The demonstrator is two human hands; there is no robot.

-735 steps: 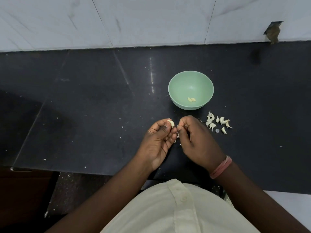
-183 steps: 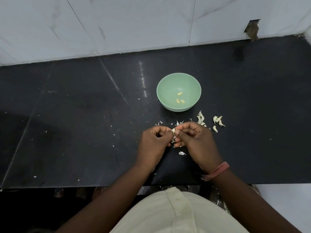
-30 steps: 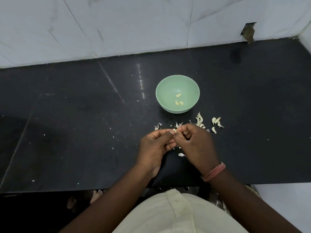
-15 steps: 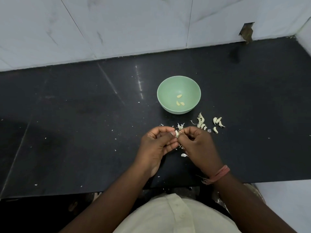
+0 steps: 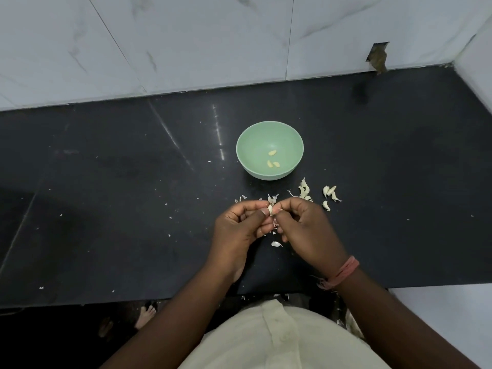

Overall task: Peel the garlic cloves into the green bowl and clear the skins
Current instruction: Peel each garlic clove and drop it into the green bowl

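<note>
Here, left hand (image 5: 238,226) and right hand (image 5: 306,230) pinching garlic clove (image 5: 270,209), near green bowl (image 5: 255,139)

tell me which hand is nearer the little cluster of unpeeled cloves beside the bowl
Right. The right hand sits just below-left of the unpeeled cloves; the left hand lies farther off, beyond the right hand.

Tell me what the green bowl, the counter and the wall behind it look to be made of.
Green bowl: matte pale green with a soft even sheen, probably plastic or melamine; ceramic can't be ruled out.
Counter: polished black stone, likely granite, since it shows streaky light reflections and a seam line.
Wall: glossy white tiles with grey marble-like veins and thin grout joints; real marble or printed ceramic is unclear.
</note>
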